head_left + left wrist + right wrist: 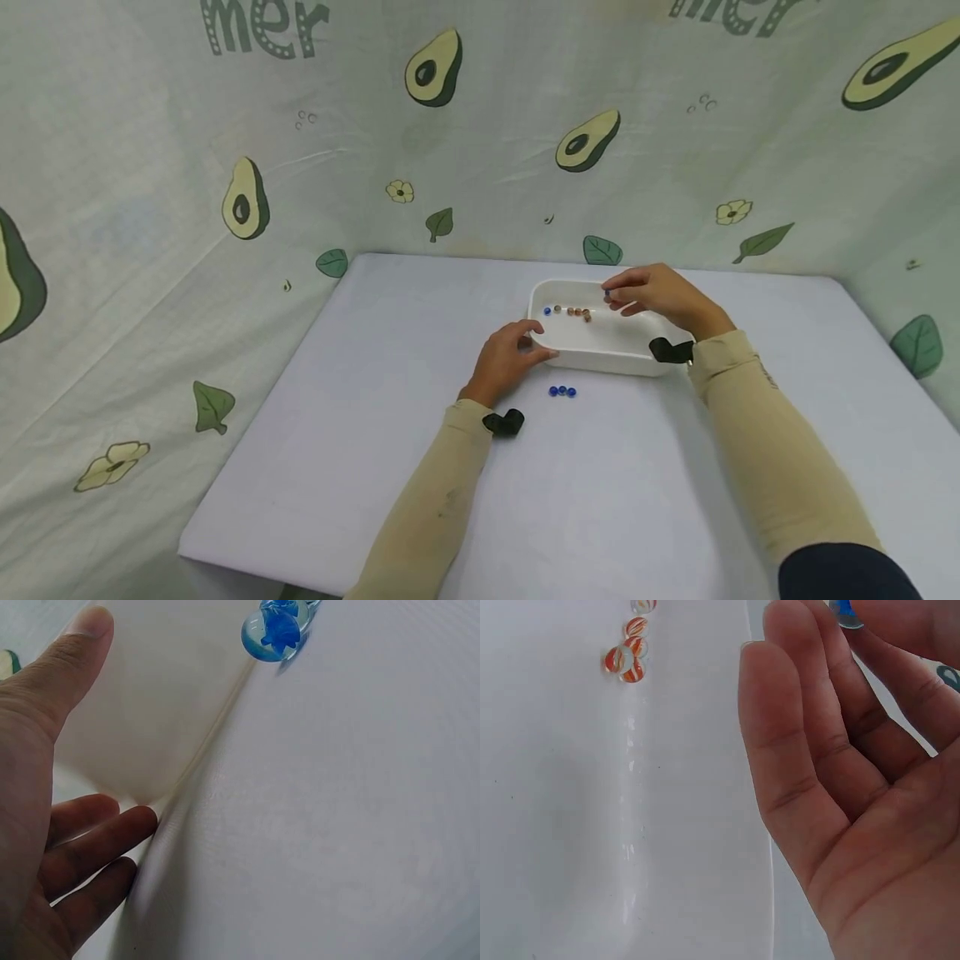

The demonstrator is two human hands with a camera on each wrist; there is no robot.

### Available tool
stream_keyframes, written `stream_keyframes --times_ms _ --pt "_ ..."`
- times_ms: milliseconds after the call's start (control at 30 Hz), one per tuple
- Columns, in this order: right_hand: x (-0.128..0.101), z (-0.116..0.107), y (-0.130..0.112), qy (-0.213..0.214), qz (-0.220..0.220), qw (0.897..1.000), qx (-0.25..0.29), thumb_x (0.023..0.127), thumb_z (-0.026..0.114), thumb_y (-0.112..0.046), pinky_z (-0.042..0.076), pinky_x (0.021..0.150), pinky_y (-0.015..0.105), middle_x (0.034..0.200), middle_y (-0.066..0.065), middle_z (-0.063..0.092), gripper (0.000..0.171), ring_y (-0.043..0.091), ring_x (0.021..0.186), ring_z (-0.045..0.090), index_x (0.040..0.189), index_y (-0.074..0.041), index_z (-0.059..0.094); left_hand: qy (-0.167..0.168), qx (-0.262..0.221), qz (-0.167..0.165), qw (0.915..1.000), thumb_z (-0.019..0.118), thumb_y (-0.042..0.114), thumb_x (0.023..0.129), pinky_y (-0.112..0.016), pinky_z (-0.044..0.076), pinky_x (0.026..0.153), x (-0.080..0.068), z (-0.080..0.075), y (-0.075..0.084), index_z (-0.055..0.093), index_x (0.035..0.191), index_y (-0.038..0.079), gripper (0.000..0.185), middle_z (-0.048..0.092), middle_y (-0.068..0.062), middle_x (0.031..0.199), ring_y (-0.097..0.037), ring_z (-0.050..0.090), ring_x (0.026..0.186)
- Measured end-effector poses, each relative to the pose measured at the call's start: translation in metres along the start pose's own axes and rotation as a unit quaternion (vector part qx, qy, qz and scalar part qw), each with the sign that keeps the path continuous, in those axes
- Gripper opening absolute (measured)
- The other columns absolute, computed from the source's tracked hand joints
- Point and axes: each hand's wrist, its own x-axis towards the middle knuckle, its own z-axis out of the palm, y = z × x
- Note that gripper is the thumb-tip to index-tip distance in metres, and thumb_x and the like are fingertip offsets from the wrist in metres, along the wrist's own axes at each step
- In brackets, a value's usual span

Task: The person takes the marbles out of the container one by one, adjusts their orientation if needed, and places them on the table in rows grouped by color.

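Observation:
My right hand (660, 293) pinches a blue marble (607, 292) between thumb and fingertips over the back of the white tray (600, 360). In the right wrist view, part of that marble (846, 610) shows by the thumb. Inside the tray lie several orange-striped marbles (634, 669) and, at their left end, a blue marble (547, 311). My left hand (501, 360) rests against the tray's front left corner, its thumb extended and its fingers loosely bent at the edge. On the table in front of the tray sit three blue marbles (562, 391) in a row.
The tray stands on a white-covered table (405, 400), towards its back edge. Behind and to the left hangs a pale cloth (480, 167) printed with avocados and leaves. A dark wrist device (504, 422) is strapped below my left hand.

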Motion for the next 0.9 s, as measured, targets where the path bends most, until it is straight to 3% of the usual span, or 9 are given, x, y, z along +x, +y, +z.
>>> stream_keyframes --times_ms 167,333,900 --pt "-0.013 0.003 0.006 0.028 -0.029 0.998 0.053 0.100 0.065 -0.014 0.055 0.088 0.040 0.121 0.025 0.063 0.040 0.029 0.102 0.066 0.130 0.011 0.057 0.000 0.002 -0.002 1.0000 0.080 0.043 0.084 -0.035 0.051 0.087 -0.002 0.000 0.000 0.062 0.118 0.023 0.043 0.065 0.003 0.113 -0.012 0.061 0.101" --pt "-0.023 0.004 0.011 0.059 -0.052 0.992 0.100 0.097 0.069 -0.013 0.056 0.085 0.037 0.114 0.018 0.066 0.036 0.033 0.103 0.066 0.124 0.009 0.061 0.000 0.004 -0.003 1.0000 0.080 0.043 0.084 -0.034 0.051 0.088 -0.001 -0.001 0.001 0.062 0.118 0.023 0.043 0.065 0.004 0.114 -0.013 0.061 0.102" --pt "-0.060 0.031 0.016 0.073 -0.067 0.984 0.149 0.100 0.062 -0.006 0.057 0.081 0.038 0.108 0.020 0.067 0.020 0.030 0.094 0.070 0.115 0.006 0.063 -0.001 0.000 0.003 1.0000 0.080 0.045 0.084 -0.035 0.051 0.086 0.000 0.001 -0.002 0.063 0.120 0.023 0.046 0.065 0.004 0.114 -0.012 0.062 0.101"
